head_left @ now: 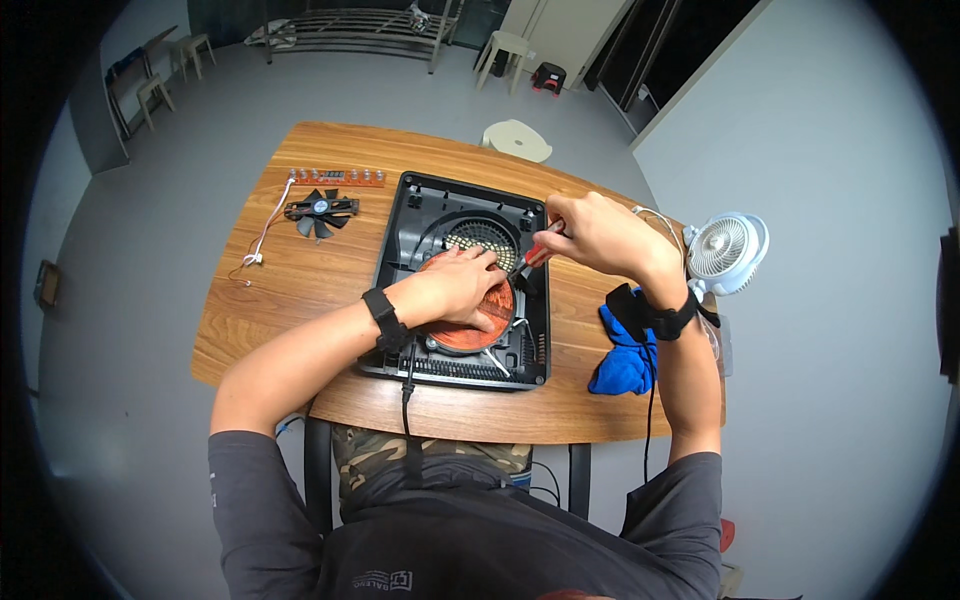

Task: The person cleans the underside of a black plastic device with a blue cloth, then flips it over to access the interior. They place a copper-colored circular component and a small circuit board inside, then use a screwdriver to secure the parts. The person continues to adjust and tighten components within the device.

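Note:
An opened induction cooker housing [390, 345], black plastic, lies on the wooden table in front of me. My left hand [458, 288] rests palm down on the round copper-coloured coil [440, 333], fingers spread. Closed around a screwdriver [536, 256] with a red and clear handle is my right hand [600, 235], at the housing's right side. The screwdriver slants down to the left, toward the coil's upper right edge. Its tip and the spot it meets are hard to make out. Beyond the coil shows a round vent grille [482, 232].
Left of the housing lie a black cooling fan [320, 207] and a narrow circuit board strip [335, 180] with a white cable [268, 225]. On the right are a blue cloth [622, 365] and a white desk fan [722, 250]. A black power cord [407, 395] hangs over the near edge.

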Action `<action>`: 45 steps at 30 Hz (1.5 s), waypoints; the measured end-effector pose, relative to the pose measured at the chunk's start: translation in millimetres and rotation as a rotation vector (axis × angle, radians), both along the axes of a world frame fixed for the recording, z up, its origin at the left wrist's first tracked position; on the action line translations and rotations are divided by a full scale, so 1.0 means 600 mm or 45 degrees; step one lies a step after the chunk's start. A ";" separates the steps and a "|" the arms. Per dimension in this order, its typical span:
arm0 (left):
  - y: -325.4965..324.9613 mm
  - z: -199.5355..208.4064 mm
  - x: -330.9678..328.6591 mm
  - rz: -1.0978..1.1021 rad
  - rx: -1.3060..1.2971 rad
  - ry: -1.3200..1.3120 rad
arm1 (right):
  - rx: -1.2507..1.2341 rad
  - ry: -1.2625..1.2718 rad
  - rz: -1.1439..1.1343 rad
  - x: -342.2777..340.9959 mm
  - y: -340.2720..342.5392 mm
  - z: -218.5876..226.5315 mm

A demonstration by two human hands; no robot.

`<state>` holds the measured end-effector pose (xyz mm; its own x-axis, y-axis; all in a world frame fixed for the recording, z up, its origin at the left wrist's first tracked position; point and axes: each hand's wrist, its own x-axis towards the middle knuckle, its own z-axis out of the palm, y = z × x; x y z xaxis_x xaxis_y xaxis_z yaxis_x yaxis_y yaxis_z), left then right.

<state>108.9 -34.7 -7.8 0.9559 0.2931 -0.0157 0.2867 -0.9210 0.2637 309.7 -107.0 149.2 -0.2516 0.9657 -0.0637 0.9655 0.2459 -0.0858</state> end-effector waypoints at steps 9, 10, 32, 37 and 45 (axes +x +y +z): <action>0.004 0.005 -0.005 0.006 -0.020 0.023 | 0.041 -0.009 -0.024 -0.027 -0.014 0.026; 0.003 0.007 -0.005 0.004 -0.023 0.028 | 0.004 -0.018 -0.041 -0.028 -0.021 0.035; 0.005 0.004 0.000 -0.003 -0.019 0.025 | 0.137 0.064 -0.116 0.013 -0.031 0.067; 0.019 0.014 0.004 0.036 -0.121 -0.007 | 0.209 0.214 -0.287 0.071 -0.067 0.052; 0.043 0.023 0.019 0.069 -0.174 0.053 | 0.330 0.393 -0.541 0.154 -0.140 -0.037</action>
